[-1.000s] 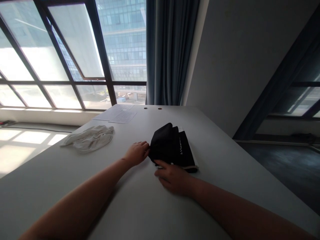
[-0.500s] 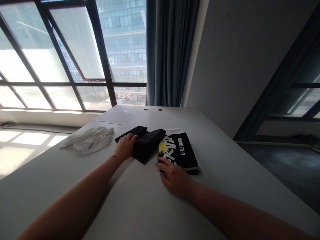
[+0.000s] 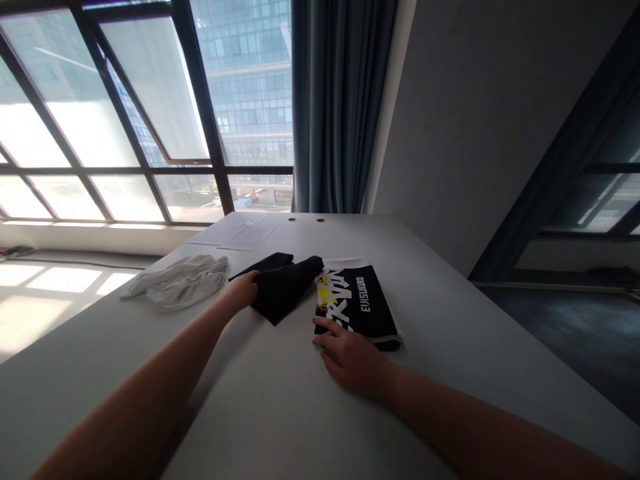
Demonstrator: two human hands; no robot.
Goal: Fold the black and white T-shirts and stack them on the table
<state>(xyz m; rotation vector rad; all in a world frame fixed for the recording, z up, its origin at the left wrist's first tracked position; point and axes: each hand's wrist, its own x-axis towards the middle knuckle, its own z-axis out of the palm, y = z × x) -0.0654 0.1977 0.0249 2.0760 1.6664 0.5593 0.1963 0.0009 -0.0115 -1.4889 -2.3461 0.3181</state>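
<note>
A plain black folded garment (image 3: 283, 288) lies on the white table, its kind not clear. My left hand (image 3: 243, 291) is closed on its left part, with most of the fingers hidden by the cloth. To the right is a folded black T-shirt (image 3: 373, 300) with white lettering, a yellow patch and a white edge along its far side. My right hand (image 3: 350, 353) rests on the near left corner of the T-shirt, fingers apart and stretched out, gripping nothing. The garment's right end comes up against the T-shirt's left edge.
A crumpled white cloth (image 3: 180, 283) lies on the left of the white table (image 3: 280, 413). Paper sheets (image 3: 245, 237) lie at the far left corner. Two round holes pierce the far edge. Windows, a blue curtain (image 3: 340, 107) and a grey wall stand beyond.
My left hand has drawn slightly to the left and the black garment has shifted with it, baring more of the T-shirt's left side. My right hand stays nearly where it was.
</note>
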